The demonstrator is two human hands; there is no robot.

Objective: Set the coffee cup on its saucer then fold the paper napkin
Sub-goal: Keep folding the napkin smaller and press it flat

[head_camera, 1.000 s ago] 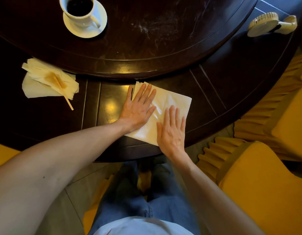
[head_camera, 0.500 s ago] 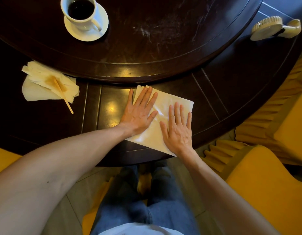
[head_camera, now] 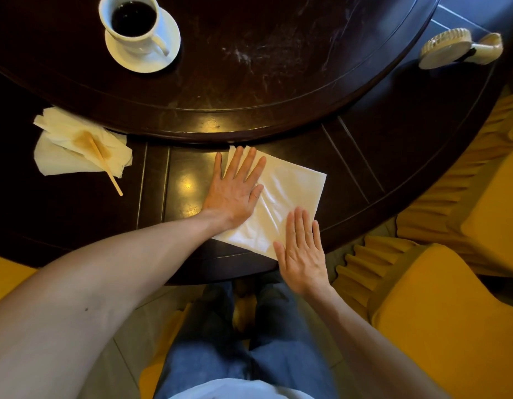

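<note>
The left hand (head_camera: 233, 191) lies flat on the napkin (head_camera: 287, 194), fingers straight and together, pressing its left part onto the table (head_camera: 364, 156). The right hand (head_camera: 303, 254) is flat too, fingers straight, its fingertips on the napkin's near right corner and its palm over the table's edge. Neither hand grips anything. The napkin, folded to a rectangle, lies between and under both hands, just below the rim of the raised round centre (head_camera: 278, 82). Far beyond the left hand, the cup (head_camera: 131, 24), with dark coffee in it, stands on its saucer (head_camera: 166, 50). Left of the left hand lies a stained tissue (head_camera: 76, 145) with a wooden stirrer (head_camera: 105, 165) across it. Far right of both hands sits a small fan (head_camera: 451, 47).
</note>
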